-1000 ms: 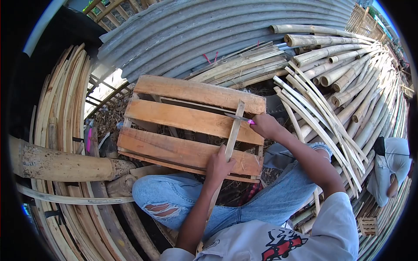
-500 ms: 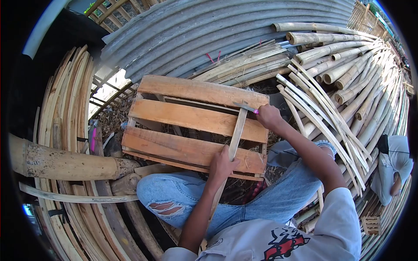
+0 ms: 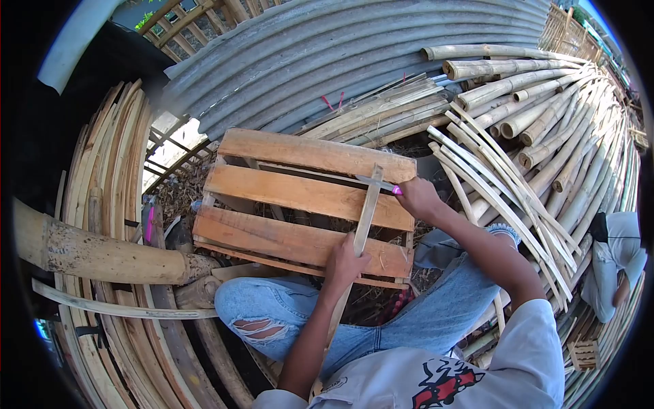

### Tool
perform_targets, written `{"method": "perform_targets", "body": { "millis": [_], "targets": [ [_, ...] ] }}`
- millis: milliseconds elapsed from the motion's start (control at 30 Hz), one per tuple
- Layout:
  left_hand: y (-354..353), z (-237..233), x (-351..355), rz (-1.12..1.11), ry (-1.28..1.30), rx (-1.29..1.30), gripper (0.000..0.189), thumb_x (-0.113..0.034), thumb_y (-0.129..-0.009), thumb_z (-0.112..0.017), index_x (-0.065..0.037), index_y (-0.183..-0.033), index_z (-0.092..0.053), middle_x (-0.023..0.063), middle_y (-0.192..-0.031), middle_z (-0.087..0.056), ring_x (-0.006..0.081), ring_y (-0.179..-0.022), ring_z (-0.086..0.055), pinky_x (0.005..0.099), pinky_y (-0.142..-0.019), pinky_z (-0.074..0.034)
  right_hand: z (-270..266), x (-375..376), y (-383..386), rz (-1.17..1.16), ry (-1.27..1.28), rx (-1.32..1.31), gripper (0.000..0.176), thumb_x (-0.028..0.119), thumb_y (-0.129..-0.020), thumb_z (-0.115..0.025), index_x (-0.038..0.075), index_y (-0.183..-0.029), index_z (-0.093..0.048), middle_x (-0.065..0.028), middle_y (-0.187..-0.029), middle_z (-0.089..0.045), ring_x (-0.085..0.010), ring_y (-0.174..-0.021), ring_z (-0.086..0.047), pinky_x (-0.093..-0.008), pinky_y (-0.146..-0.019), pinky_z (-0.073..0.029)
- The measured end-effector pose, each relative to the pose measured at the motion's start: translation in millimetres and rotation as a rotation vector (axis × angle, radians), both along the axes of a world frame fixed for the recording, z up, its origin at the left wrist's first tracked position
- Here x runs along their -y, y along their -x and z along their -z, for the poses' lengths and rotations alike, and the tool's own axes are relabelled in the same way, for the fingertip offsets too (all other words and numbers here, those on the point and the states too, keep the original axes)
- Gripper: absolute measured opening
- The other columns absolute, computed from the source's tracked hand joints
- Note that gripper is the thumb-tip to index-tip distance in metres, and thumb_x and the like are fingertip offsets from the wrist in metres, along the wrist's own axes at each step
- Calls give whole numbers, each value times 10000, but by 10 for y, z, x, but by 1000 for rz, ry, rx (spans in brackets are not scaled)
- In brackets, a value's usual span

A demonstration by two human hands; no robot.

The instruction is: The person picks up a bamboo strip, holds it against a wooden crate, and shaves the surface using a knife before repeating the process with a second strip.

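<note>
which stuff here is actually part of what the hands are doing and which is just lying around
In use:
bamboo strip, held by the left hand
knife in the right hand, blade across the strip
wooden crate under the strip

Lying about:
bamboo poles
corrugated sheet
thick bamboo log
loose split strips

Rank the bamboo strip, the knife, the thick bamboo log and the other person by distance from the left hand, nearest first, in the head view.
1. bamboo strip: gripped by the left hand.
2. knife: farther up the strip, in the right hand.
3. thick bamboo log: off to the left.
4. other person: far right edge.
</note>
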State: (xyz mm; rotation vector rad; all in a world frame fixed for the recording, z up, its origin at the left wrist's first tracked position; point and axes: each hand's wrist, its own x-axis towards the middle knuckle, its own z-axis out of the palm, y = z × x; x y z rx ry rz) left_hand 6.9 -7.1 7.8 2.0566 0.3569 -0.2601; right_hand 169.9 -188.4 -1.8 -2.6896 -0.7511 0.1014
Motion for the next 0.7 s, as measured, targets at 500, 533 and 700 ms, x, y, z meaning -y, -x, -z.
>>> {"method": "perform_targets", "body": {
  "millis": [500,533,700],
  "targets": [
    [44,17,22,20,-42,-9,244,-137,-765,-603,30,-886,-472,190,-611,-590,244,-452,-616,354,-412,-497,160,397,-653,244,-263,-130,411,335,-863,-525,-53,-745,-587,-252,-728,-595,-400,-670,-604,-468,-600,-465],
    [42,27,13,33,-48,-5,246,-140,-766,-607,28,-887,-474,187,-615,-592,245,-457,-618,360,-428,-500,157,299,-601,276,-373,-395,409,349,-860,-557,-48,-767,-593,-221,-714,-605,-344,-638,-627,-426,-554,-493],
    [59,10,-8,55,45,22,193,-76,-773,-592,31,-875,-468,123,-606,-575,173,-451,-589,301,-415,-475,91,-142,-236,381,-851,-942,388,341,-848,-631,-45,-850,-588,-144,-699,-606,-227,-589,-659,-324,-485,-563]
  ]
}}
